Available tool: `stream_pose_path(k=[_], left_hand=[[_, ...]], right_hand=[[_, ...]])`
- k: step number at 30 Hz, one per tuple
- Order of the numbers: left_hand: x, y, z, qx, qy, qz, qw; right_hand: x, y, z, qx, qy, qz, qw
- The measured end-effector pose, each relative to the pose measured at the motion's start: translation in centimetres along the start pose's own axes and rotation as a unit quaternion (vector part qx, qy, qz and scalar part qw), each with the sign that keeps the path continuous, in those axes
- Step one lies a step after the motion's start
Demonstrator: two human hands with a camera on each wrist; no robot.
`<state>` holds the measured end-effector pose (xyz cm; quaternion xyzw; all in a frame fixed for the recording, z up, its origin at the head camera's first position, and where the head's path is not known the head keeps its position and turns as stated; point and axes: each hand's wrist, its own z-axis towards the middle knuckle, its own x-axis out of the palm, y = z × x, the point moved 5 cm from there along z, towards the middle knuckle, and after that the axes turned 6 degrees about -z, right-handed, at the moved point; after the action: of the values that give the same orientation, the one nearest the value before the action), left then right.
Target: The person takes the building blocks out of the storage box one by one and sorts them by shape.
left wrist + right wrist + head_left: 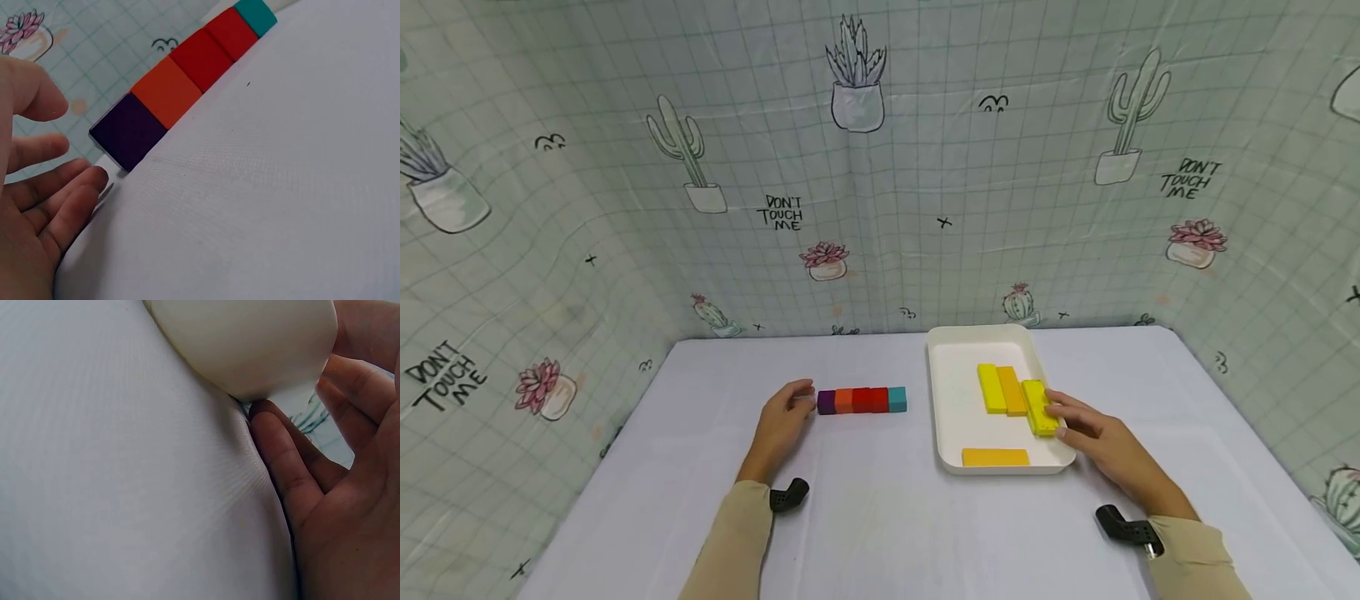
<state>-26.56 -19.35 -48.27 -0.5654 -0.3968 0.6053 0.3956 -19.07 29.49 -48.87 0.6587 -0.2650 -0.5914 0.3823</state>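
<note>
Head view: the left hand (784, 425) lies with its fingers loosely bent and parted, gripping nothing; just beyond their tips begins a row of cubes (861, 401). The right hand (1108, 450) has relaxed, spread fingers at the near right corner of the white tray (955, 417), touching its side; whether they also touch the nearest yellow block (1040, 408), just inside the rim, I cannot tell.

The cubes look light, stiff and hard to harm, probably smooth and liable to part if only one end is pushed; a pinch on opposite faces should suit. The tray seems thin, light and fairly rigid, best held by facing rims.

The row's long axis runs sideways from the left fingertips, purple end nearest them, teal end towards the tray. The tray's long axis points away from the person, along the right fingers' left side. The yellow block's far end leans slightly left, away from those fingers.
</note>
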Motion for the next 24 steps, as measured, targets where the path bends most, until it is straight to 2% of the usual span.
stream_pose_path(k=[4, 8, 13, 18, 21, 24], left_hand=[[0.1, -0.2, 0.1, 0.008, -0.021, -0.05, 0.9985], [-0.1, -0.6, -0.1, 0.034, -0.047, -0.074, 0.9956], [0.3, -1.7, -0.6, 0.072, -0.043, -0.093, 0.9922], [2.0, -3.6, -1.2, 0.091, -0.01, -0.109, 0.9898], [3.6, -5.2, -1.4, 0.117, 0.035, -0.116, 0.9858], [5.3, -7.3, -1.9, 0.144, 0.09, -0.128, 0.9771]], right_hand=[[-0.2, 0.0, -0.1, -0.002, -0.005, -0.001, 1.0], [-0.2, 0.1, -0.2, -0.011, -0.004, 0.004, 1.0], [-0.1, 0.2, -0.1, -0.012, -0.003, 0.003, 1.0], [0.2, 0.3, -0.3, -0.006, 0.007, 0.008, 1.0], [0.1, 0.5, -0.3, -0.003, 0.004, 0.009, 1.0], [0.1, 0.6, -0.2, -0.006, 0.004, 0.016, 1.0]])
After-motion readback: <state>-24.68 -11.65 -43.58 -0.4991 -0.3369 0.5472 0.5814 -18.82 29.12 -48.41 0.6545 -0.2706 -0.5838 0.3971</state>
